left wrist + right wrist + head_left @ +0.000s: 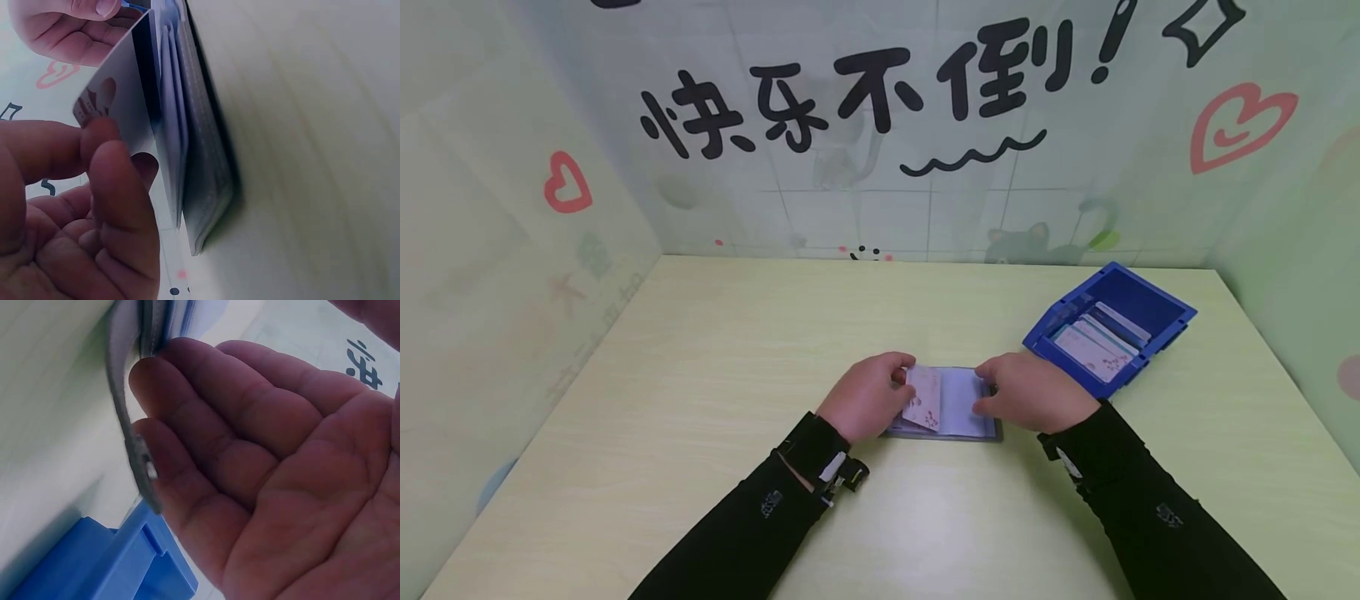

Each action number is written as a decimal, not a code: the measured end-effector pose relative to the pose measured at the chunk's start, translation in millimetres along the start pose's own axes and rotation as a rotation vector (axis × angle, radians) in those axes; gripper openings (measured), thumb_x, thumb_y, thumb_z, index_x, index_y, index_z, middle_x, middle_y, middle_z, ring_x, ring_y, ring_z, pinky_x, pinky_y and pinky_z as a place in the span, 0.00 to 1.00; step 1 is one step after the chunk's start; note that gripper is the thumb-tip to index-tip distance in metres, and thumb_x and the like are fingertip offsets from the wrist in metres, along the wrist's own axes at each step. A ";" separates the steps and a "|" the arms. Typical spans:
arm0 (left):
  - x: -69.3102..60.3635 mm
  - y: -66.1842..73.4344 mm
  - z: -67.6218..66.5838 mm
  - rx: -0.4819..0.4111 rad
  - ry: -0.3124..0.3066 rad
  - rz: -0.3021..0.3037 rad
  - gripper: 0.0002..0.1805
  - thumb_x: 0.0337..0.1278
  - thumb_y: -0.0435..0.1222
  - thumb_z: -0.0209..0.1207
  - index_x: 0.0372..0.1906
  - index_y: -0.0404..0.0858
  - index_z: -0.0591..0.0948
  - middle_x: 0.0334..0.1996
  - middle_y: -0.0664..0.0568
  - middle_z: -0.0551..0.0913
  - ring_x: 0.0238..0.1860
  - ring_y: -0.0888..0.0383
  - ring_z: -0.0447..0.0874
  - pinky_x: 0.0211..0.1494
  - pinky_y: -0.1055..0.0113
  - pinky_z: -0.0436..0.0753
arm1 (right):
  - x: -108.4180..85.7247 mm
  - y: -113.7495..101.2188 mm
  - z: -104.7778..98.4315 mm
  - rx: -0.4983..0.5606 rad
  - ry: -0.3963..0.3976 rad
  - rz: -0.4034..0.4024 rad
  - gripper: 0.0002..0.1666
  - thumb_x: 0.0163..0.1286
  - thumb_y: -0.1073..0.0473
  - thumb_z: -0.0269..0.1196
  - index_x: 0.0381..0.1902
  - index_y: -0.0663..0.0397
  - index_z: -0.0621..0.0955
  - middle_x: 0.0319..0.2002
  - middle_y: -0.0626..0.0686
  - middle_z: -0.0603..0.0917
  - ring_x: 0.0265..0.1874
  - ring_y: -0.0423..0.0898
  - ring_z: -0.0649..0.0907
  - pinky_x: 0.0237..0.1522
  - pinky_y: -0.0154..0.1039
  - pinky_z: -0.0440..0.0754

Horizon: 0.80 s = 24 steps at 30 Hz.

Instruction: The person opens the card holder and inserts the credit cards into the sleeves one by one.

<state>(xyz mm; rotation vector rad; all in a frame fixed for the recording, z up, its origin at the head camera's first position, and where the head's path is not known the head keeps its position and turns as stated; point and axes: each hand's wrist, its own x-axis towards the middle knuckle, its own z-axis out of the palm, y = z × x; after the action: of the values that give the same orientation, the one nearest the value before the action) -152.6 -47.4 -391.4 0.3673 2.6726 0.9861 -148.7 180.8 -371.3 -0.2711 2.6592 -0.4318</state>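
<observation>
My left hand (pixel 868 396) pinches a pale card (pixel 922 400) with reddish flower prints between thumb and fingers. The card stands tilted over the left half of an opened card holder (pixel 966 435), which lies on the table. In the left wrist view, layered sleeves (pixel 178 119) and a grey cover (pixel 209 181) show behind the card. At the holder's right edge, my right hand (pixel 1033 390) touches it with loosely bent fingers, thumb apart from them. A grey strap (pixel 122 381) with a metal snap hangs beside those fingertips in the right wrist view.
A blue plastic box (pixel 1150 362) stands at the back right, just beyond my right hand, with several similar cards (pixel 1093 350) inside. Printed walls (pixel 850 217) border the pale wood table (pixel 737 333) at the back and both sides.
</observation>
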 end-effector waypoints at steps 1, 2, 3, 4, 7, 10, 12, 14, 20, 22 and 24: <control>-0.2 0.3 0.2 0.004 -0.003 -0.001 0.25 0.74 0.37 0.61 0.72 0.39 0.77 0.53 0.49 0.87 0.47 0.54 0.81 0.51 0.62 0.81 | 0.1 -0.1 -0.1 -0.001 0.000 -0.002 0.36 0.71 0.48 0.71 0.71 0.58 0.79 0.61 0.57 0.86 0.47 0.50 0.83 0.54 0.46 0.85; -0.2 0.1 0.5 0.011 -0.006 0.000 0.25 0.74 0.36 0.61 0.72 0.39 0.77 0.54 0.49 0.86 0.47 0.54 0.81 0.52 0.61 0.82 | 0.2 -0.2 -0.2 -0.003 0.001 -0.004 0.35 0.71 0.48 0.71 0.70 0.58 0.79 0.60 0.57 0.86 0.46 0.50 0.83 0.52 0.45 0.85; -0.2 -0.2 0.8 0.017 -0.009 0.002 0.25 0.74 0.37 0.61 0.73 0.40 0.77 0.55 0.49 0.86 0.48 0.54 0.81 0.53 0.60 0.82 | 0.3 -0.1 -0.2 -0.003 0.001 -0.007 0.35 0.71 0.48 0.71 0.70 0.58 0.79 0.60 0.57 0.86 0.46 0.50 0.83 0.50 0.44 0.84; -0.2 -0.4 1.1 0.024 -0.012 0.004 0.26 0.74 0.37 0.61 0.73 0.40 0.77 0.56 0.49 0.86 0.49 0.54 0.81 0.55 0.60 0.82 | 0.3 -0.2 -0.3 -0.003 0.002 -0.010 0.35 0.71 0.48 0.71 0.70 0.58 0.80 0.59 0.57 0.86 0.45 0.50 0.83 0.49 0.43 0.83; 0.2 -1.2 2.2 0.036 -0.014 0.012 0.26 0.74 0.37 0.61 0.73 0.40 0.77 0.59 0.49 0.86 0.52 0.54 0.81 0.62 0.56 0.82 | -0.3 -0.3 -0.7 0.000 0.007 -0.022 0.34 0.71 0.48 0.71 0.69 0.58 0.80 0.58 0.57 0.87 0.44 0.50 0.83 0.48 0.42 0.83; 0.3 -0.8 3.0 0.050 -0.013 0.032 0.26 0.74 0.37 0.61 0.73 0.40 0.77 0.61 0.49 0.86 0.54 0.54 0.82 0.65 0.54 0.82 | -0.6 0.1 -0.6 -0.003 0.013 -0.033 0.33 0.71 0.48 0.71 0.68 0.58 0.81 0.57 0.56 0.87 0.44 0.49 0.83 0.49 0.43 0.83; 0.6 -0.4 3.7 0.054 -0.012 0.044 0.26 0.74 0.37 0.61 0.73 0.40 0.77 0.61 0.48 0.86 0.54 0.54 0.82 0.65 0.54 0.82 | -0.4 0.8 0.0 -0.005 0.018 -0.040 0.33 0.71 0.48 0.71 0.68 0.58 0.81 0.58 0.57 0.87 0.44 0.49 0.83 0.52 0.46 0.85; 1.0 0.3 4.1 0.067 -0.007 0.052 0.26 0.74 0.38 0.62 0.73 0.40 0.77 0.61 0.49 0.86 0.54 0.54 0.83 0.64 0.55 0.82 | -0.1 1.2 0.6 -0.010 0.020 -0.043 0.33 0.71 0.48 0.71 0.69 0.58 0.80 0.58 0.57 0.87 0.45 0.49 0.83 0.56 0.49 0.85; 1.7 3.1 5.3 0.067 -0.015 0.052 0.27 0.73 0.39 0.62 0.73 0.39 0.77 0.61 0.48 0.86 0.57 0.54 0.83 0.68 0.53 0.81 | 0.1 1.1 1.5 -0.031 0.027 -0.058 0.33 0.73 0.48 0.69 0.70 0.59 0.80 0.62 0.58 0.86 0.50 0.50 0.85 0.64 0.56 0.83; 1.6 4.5 6.0 0.056 -0.029 0.052 0.27 0.74 0.39 0.63 0.73 0.39 0.77 0.63 0.48 0.85 0.59 0.53 0.82 0.70 0.52 0.80 | 0.2 0.8 1.7 -0.048 0.030 -0.069 0.33 0.73 0.48 0.68 0.69 0.59 0.80 0.62 0.58 0.86 0.52 0.50 0.86 0.65 0.56 0.82; 1.8 5.6 6.7 0.062 -0.039 0.056 0.27 0.74 0.39 0.63 0.73 0.38 0.77 0.66 0.48 0.84 0.61 0.52 0.82 0.72 0.51 0.78 | 0.6 0.3 1.9 -0.064 0.029 -0.072 0.32 0.74 0.48 0.68 0.70 0.59 0.80 0.63 0.58 0.86 0.53 0.51 0.86 0.66 0.57 0.82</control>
<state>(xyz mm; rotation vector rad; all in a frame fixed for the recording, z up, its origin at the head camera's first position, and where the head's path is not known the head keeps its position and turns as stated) -151.3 -38.6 -392.8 0.4714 2.6759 0.9041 -148.5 180.5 -373.3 -0.3840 2.7010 -0.3768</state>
